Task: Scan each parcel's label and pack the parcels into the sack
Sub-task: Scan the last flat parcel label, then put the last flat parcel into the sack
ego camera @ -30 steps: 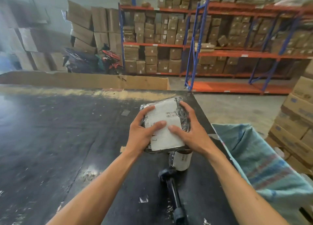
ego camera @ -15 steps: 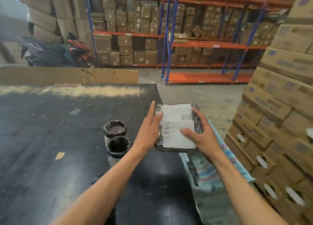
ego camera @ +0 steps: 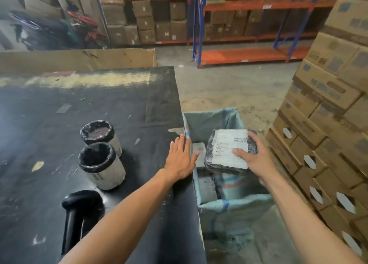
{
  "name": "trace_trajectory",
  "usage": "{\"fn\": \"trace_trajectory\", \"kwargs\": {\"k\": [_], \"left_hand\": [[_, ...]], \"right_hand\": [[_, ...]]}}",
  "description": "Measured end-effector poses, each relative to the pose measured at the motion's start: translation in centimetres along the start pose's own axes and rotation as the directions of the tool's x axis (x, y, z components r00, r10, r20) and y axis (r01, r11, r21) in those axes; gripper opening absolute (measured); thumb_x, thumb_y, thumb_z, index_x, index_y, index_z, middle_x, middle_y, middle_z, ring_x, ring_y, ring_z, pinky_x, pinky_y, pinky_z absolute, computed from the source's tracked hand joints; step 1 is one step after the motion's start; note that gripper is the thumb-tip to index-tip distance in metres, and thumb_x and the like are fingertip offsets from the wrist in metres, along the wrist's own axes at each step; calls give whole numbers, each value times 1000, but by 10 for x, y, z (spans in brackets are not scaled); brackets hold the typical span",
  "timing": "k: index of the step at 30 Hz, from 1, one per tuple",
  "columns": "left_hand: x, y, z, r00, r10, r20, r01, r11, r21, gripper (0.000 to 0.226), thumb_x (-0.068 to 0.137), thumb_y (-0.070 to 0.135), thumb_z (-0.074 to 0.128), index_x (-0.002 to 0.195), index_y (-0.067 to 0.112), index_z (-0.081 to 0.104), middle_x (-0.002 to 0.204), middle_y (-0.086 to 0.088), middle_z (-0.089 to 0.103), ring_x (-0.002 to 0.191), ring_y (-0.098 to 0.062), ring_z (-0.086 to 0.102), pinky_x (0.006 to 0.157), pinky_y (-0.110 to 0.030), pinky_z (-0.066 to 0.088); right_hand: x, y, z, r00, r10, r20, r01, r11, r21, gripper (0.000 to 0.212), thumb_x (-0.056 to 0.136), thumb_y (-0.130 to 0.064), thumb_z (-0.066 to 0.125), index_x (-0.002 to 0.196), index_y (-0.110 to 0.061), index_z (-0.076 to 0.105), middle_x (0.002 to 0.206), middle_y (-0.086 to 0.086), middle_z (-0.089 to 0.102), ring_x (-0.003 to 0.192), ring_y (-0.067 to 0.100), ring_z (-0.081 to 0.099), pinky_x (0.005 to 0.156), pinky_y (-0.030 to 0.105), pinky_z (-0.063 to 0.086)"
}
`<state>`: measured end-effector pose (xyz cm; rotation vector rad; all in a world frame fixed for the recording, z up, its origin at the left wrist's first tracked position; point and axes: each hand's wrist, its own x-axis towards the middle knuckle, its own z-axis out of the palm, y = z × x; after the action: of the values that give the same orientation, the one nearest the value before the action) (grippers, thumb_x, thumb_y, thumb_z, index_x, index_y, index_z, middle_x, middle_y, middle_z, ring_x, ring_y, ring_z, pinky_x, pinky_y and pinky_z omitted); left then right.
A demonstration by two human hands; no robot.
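My right hand (ego camera: 253, 160) grips a black-wrapped parcel (ego camera: 227, 150) with a white label on top, held over the open mouth of the blue-green woven sack (ego camera: 209, 120) that stands right of the table. Other parcels (ego camera: 199, 150) lie inside the sack. My left hand (ego camera: 181, 158) rests flat and open on the black table's (ego camera: 119, 108) right edge, touching the sack's rim. Two cylindrical parcels (ego camera: 101, 166) in white and black wrap stand upright on the table. A black handheld scanner (ego camera: 77, 214) stands near the table's front.
Stacked cardboard cartons (ego camera: 328, 114) form a wall close to the right of the sack. A long cardboard sheet (ego camera: 79, 58) lines the table's far edge. Blue-and-orange shelving (ego camera: 239, 25) with boxes stands across the concrete floor.
The parcel has moved right and down from over the table to above the sack. My left hand let go of it and now lies flat on the table edge. The view has turned right.
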<state>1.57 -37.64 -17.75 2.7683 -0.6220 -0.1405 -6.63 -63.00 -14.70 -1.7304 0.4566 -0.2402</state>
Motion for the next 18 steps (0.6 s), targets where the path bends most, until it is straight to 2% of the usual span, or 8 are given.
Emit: {"fn": "trace_trajectory", "kwargs": {"k": [2,4,6,7,9,15,18], "left_hand": [[8,-9,11,1000,12,23,-14,996,92,70,107,51,16,161,10,-2,169,-10,-12,156,-27,-11,122,-41,-13],[10,-17,21,999,31,43,-36,990,134,68,107,51,13,161,14,-5,170,-4,-10,156,-21,-11,121,-40,-15],[10,-23,27,999,32,33,-36,991,127,66,106,52,10,162,19,-5,170,1,-6,156,-17,-8,122,-40,-13],[11,-24,27,999,37,19,-40,991,129,67,105,52,6,162,20,-5,170,2,-5,156,-16,-7,123,-40,-12],[12,-23,28,999,44,21,-47,991,128,70,101,53,0,162,20,-3,170,3,-4,156,-15,-7,125,-41,-9],[9,-23,29,999,49,-5,-48,991,125,74,98,53,-7,162,18,0,170,4,-3,156,-15,-5,126,-40,-7],[10,-22,28,999,49,-15,-47,993,111,71,100,51,-3,162,18,1,170,3,-1,156,-14,-5,126,-41,-5]], "right_hand": [[10,16,4,998,43,43,-40,998,-54,82,77,-19,94,145,-41,53,124,-14,64,106,4,64,83,30,58],[21,31,10,991,79,106,-66,990,-122,84,76,-17,94,146,-39,53,130,-7,64,104,-1,63,77,21,55],[34,44,18,971,143,193,-108,978,-179,85,76,-18,95,148,-38,52,138,-3,62,109,12,67,85,31,60],[39,49,23,955,178,235,-128,968,-214,85,77,-20,94,148,-38,51,142,-2,60,113,18,66,93,38,60],[52,65,34,914,259,313,-159,937,-311,86,78,-26,94,151,-37,49,148,-1,55,120,23,64,101,44,57],[79,112,78,764,477,435,-220,826,-520,96,78,-33,94,159,-29,42,160,7,47,138,27,53,113,39,45],[79,132,87,753,507,419,-270,819,-507,93,76,-31,95,156,-29,46,156,6,50,133,23,53,105,31,44]]}}
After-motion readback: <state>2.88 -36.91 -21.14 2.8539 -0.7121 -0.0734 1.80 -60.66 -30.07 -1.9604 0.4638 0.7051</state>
